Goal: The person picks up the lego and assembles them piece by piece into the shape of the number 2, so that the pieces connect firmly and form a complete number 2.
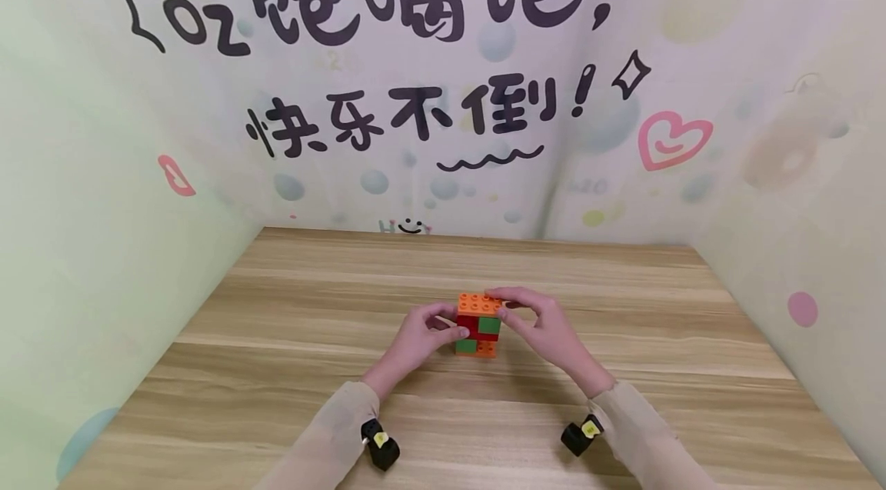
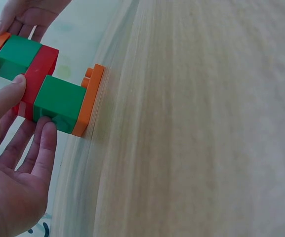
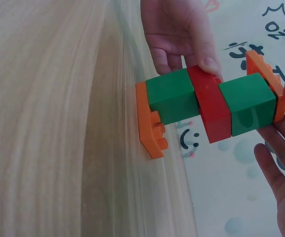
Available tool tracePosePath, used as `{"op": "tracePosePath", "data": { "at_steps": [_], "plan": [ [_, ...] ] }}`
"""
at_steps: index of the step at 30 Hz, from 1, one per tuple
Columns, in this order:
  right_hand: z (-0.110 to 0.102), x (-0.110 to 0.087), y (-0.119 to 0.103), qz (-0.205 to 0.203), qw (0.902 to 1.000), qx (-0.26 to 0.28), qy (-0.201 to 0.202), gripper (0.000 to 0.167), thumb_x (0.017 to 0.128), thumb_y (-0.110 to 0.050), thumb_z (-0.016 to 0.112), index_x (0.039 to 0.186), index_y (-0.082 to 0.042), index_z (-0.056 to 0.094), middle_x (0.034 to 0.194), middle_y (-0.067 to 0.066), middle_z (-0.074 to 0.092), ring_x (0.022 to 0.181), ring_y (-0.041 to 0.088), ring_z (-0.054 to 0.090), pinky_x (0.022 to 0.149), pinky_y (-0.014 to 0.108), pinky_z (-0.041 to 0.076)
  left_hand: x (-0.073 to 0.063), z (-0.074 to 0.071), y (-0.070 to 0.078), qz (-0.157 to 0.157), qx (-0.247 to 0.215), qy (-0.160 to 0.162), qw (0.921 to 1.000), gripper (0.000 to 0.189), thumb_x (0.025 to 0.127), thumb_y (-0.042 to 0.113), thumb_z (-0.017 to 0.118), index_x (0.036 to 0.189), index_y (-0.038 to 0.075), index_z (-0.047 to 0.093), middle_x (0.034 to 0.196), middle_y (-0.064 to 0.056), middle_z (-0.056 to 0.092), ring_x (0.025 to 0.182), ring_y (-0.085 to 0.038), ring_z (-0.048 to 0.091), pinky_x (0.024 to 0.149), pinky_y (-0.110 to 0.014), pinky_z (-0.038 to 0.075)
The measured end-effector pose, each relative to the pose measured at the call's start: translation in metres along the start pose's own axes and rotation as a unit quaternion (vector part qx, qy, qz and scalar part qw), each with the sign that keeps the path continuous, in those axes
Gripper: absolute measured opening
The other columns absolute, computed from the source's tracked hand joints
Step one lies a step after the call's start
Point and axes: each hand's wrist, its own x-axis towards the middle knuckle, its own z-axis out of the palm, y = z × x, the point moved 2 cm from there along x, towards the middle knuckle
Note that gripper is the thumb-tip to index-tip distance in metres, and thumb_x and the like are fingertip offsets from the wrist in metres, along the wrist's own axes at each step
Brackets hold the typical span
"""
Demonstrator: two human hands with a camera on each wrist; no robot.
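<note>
A stack of toy building bricks (image 1: 488, 326) stands upright on the table. Its bottom is a studded orange plate (image 3: 144, 121), with a lower green brick (image 3: 172, 96) on one side. Above come a red brick (image 3: 215, 116), an upper green brick (image 3: 248, 103) and a top orange plate (image 1: 477, 305). My left hand (image 1: 415, 340) grips the stack's left side, thumb on the red part at the front and fingers behind. On the other side, my right hand (image 1: 550, 328) holds the top orange plate by its right end between thumb and fingers.
The wood-grain table (image 1: 277, 367) spreads around the stack. A patterned back wall (image 1: 484, 198) rises behind it, with side walls left and right. Small black devices (image 1: 381, 450) are strapped at both wrists.
</note>
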Motion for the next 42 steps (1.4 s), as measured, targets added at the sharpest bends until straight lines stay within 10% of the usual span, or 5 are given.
{"op": "tracePosePath", "data": {
  "at_steps": [17,42],
  "plan": [
    [-0.0014,0.0008,-0.0007,-0.003,1.0,-0.003,-0.007,0.031,0.095,-0.025,0.066,0.126,-0.024,0.068,0.124,-0.003,0.07,0.109,0.011,0.065,0.09,0.029,0.055,0.0008,0.0019,-0.0025,-0.003,0.009,0.005,0.9999,0.031,0.087,0.027,0.076,0.113,0.011,0.07,0.113,-0.008,0.072,0.091,-0.015,0.065,0.079,-0.026,0.055],
    [-0.0033,0.0066,-0.0034,0.002,0.9996,-0.021,-0.021,0.027,0.095,-0.028,0.066,0.121,-0.023,0.07,0.122,-0.002,0.071,0.11,0.015,0.066,0.092,0.05,0.054,-0.0004,-0.0005,-0.0008,-0.003,0.009,-0.001,1.0,0.031,0.087,0.029,0.076,0.113,0.014,0.07,0.114,-0.006,0.072,0.092,-0.016,0.065,0.081,-0.029,0.056]
  ]
}}
